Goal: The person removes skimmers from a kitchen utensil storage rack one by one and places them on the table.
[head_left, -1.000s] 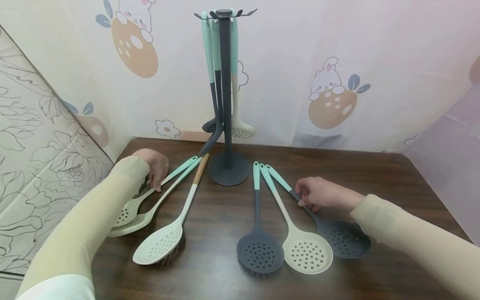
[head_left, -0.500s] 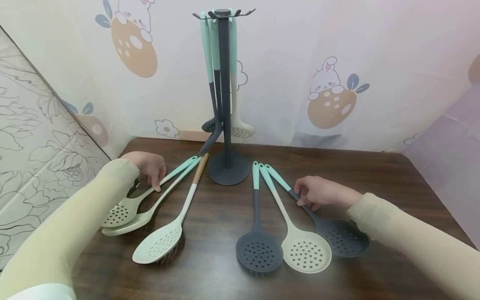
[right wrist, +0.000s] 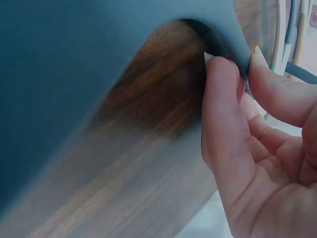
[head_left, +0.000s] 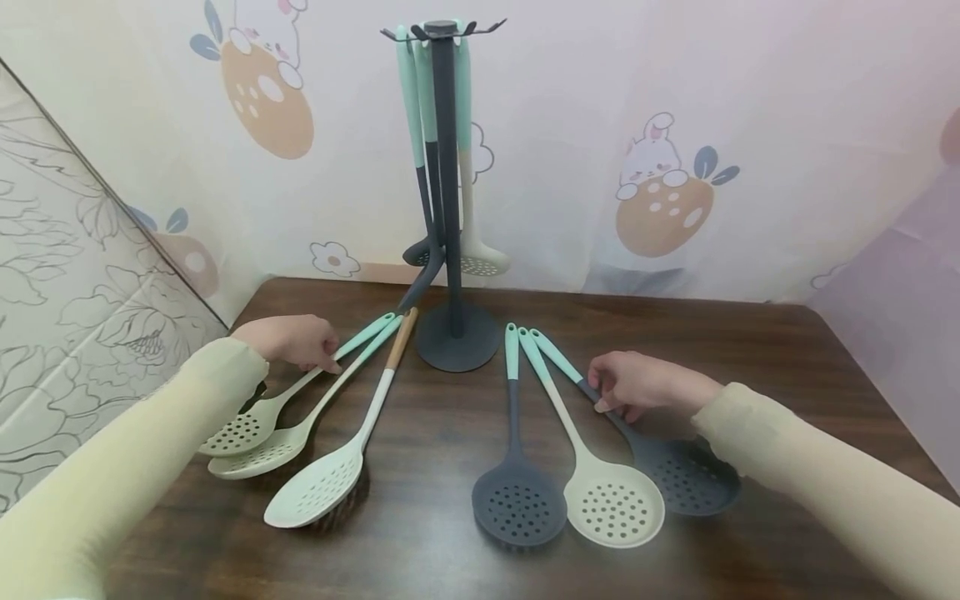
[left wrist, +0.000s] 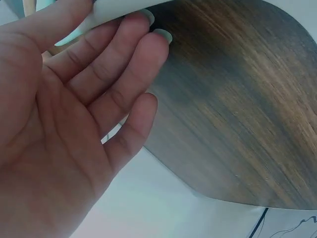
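Observation:
In the head view my left hand (head_left: 296, 342) pinches the shaft of a cream skimmer (head_left: 238, 432) with a mint handle, at the table's left. The left wrist view shows the thumb over the pale shaft (left wrist: 119, 11) and curled fingers under it. Partly beneath that skimmer lies a pale slotted spoon (head_left: 273, 454). To its right is a white slotted spoon (head_left: 318, 487) with a wooden handle end. At the right, my right hand (head_left: 641, 387) pinches the shaft of a dark grey skimmer (head_left: 686, 479). Beside it lie a cream skimmer (head_left: 615, 504) and another dark grey skimmer (head_left: 519, 504).
A black utensil stand (head_left: 452, 192) rises at the back middle on a round base (head_left: 457, 346). Several mint-handled utensils hang from its hooks, including a cream skimmer (head_left: 480, 254). A patterned curtain (head_left: 562, 167) covers the wall behind the brown wooden table (head_left: 435, 500).
My left hand has shifted right along the cream skimmer's shaft, toward the mint handle. The left-hand skimmer head has moved slightly left. My right hand keeps its pinch in place.

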Tool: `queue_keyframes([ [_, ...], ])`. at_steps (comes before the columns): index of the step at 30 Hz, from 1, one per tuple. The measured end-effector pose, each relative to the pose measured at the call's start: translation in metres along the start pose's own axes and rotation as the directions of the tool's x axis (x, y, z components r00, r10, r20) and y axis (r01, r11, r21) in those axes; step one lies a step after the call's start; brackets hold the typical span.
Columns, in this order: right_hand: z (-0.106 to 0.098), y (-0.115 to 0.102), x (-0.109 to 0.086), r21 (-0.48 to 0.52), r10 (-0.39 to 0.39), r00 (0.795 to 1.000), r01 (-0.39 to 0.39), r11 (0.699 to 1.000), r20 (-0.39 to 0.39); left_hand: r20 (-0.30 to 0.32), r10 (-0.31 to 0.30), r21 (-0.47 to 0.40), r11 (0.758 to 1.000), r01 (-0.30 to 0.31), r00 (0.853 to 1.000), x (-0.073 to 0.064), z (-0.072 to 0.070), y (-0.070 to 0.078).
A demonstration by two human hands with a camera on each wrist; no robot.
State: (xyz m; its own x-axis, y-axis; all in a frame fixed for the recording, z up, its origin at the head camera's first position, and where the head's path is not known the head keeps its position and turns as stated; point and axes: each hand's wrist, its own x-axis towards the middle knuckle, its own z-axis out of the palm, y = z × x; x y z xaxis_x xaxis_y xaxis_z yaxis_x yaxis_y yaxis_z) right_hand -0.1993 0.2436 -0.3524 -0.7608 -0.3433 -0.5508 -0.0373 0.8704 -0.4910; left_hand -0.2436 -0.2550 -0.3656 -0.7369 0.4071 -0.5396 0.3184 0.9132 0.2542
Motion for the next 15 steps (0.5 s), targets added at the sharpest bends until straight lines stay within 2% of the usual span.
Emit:
queue_keyframes([
  [5, 0.001, -0.002, -0.002, -0.006, -0.004, 1.0, 0.004, 1.0, 0.004, -0.02, 0.006, -0.003, 1.0, -0.006, 1.0, -0.004, -0.005, 0.001],
  [8, 0.001, -0.003, -0.002, -0.011, 0.007, 1.0, -0.007, 1.0, 0.003, -0.106, 0.02, 0.006, 1.0, -0.019, 0.994, -0.007, -0.012, 0.004],
  [12, 0.001, -0.004, -0.001, -0.023, 0.023, 1.0, -0.023, 0.999, 0.001, -0.238, 0.04, 0.029, 0.999, -0.034, 0.971, -0.006, -0.022, 0.007],
  [15, 0.001, -0.004, 0.0, -0.025, 0.029, 1.0, -0.029, 0.999, 0.004, -0.3, 0.063, 0.028, 0.998, -0.058, 0.952, -0.003, -0.027, 0.01],
])
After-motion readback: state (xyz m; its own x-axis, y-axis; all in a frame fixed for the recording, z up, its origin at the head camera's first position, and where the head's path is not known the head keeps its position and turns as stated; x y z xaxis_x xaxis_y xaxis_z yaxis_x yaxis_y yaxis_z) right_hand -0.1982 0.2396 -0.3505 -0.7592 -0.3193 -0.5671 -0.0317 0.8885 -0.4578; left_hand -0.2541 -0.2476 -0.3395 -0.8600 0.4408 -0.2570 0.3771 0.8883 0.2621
